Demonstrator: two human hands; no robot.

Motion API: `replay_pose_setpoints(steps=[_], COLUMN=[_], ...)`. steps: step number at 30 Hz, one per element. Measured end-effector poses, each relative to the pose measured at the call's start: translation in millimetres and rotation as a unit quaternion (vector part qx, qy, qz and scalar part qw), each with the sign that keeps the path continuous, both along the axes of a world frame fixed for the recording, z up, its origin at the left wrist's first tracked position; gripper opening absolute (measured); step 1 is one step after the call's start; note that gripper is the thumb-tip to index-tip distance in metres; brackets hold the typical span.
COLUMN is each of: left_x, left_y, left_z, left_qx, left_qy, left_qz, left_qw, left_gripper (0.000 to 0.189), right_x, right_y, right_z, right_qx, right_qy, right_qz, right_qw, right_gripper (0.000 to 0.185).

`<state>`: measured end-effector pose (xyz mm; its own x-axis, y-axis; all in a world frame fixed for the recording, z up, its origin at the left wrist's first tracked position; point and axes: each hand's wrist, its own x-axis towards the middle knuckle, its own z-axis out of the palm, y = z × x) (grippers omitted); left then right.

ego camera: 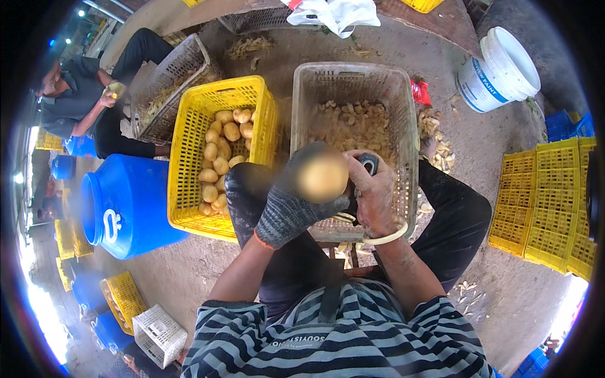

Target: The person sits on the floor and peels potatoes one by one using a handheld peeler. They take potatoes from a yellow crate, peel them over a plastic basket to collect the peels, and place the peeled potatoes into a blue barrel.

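Note:
My left hand (289, 206), in a grey knit glove, grips a round, pale yellow potato (323, 178) that looks blurred. Close against its right side is my bare right hand (376, 198), closed around the dark handle of a small hand tool (368, 163); the tool's working end cannot be made out. Both hands are above the near part of a dirty grey plastic crate (352, 69), whose bottom is covered with potato peelings (354, 120). To the left, a yellow plastic crate (191, 101) contains several pale potatoes (220, 165), beside my left knee.
A blue plastic barrel (137, 203) lies beyond the yellow crate. Another person (71, 101) sits at upper left, holding something yellowish by a grey crate (170, 80). A white paint bucket (501, 71) and stacked yellow crates (543, 203) are at right. Peelings (437, 141) litter the floor.

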<state>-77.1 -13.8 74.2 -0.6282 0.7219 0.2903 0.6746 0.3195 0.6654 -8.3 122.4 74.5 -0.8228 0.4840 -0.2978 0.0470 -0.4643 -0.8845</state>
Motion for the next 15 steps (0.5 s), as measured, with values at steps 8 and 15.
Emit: replay_pose_setpoints(steps=[8,15], left_x=[12.6,25.5], left_y=[11.1,15.1], left_z=[-0.9,-9.4], left_qx=[-0.01,0.002], left_qy=[0.061,0.058], left_qz=[0.084,0.114], left_qw=[0.995,0.992], left_gripper=[0.055,0.06], right_x=[-9.7,-25.3], right_y=[50.6,34.9], right_z=[23.2,50.2], right_qx=[0.03,-0.072], right_qy=[0.031,0.074], right_qz=[-0.18,-0.147], right_qw=[0.983,0.984], right_gripper=[0.019,0.021])
